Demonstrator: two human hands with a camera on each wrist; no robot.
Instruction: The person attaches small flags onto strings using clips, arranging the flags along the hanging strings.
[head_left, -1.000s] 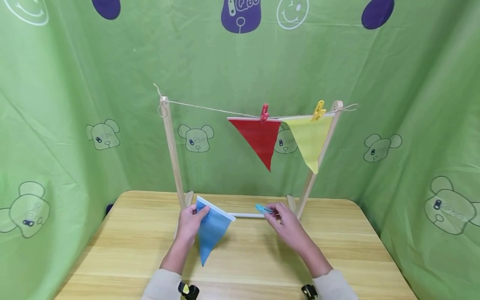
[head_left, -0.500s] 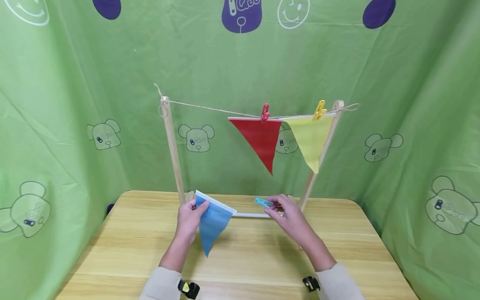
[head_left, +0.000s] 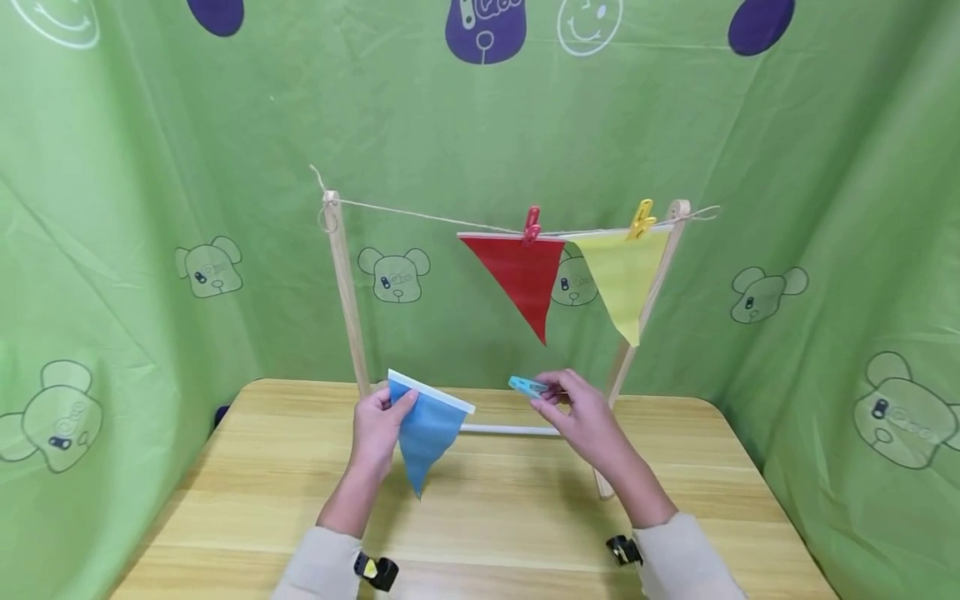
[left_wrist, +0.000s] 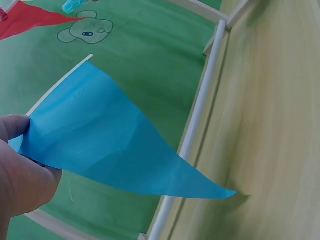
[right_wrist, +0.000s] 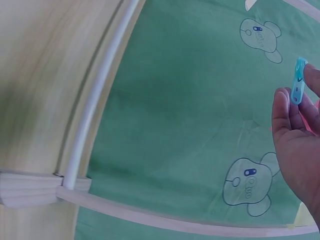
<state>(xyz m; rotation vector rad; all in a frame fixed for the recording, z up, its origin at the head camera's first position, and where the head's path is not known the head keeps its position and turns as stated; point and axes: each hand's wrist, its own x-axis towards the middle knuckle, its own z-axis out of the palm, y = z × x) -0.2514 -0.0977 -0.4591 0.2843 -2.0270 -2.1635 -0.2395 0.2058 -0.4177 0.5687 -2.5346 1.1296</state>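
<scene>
My left hand (head_left: 377,429) pinches a blue triangular pennant (head_left: 429,425) near the left end of its white top edge, thumb in front. The pennant hangs point down, as the left wrist view also shows the blue cloth (left_wrist: 110,135). Between thumb and fingers of my right hand (head_left: 581,412) is a light blue clothespin (head_left: 527,386), its free end towards the left. Above both hands a string (head_left: 427,216) runs between two wooden posts. On it hang a red pennant (head_left: 521,279) under a red clothespin (head_left: 532,223) and a yellow pennant (head_left: 622,271) under a yellow clothespin (head_left: 641,219).
The left post (head_left: 345,292) and right post (head_left: 660,279) are joined low down by a white rod (head_left: 510,430). The frame stands on a wooden table (head_left: 487,533). Green printed cloth (head_left: 480,142) surrounds the table at the back and sides.
Both hands have risen a little, the left with the blue pennant and the right with the light blue clothespin. The hanging red and yellow pennants stay in place on the string.
</scene>
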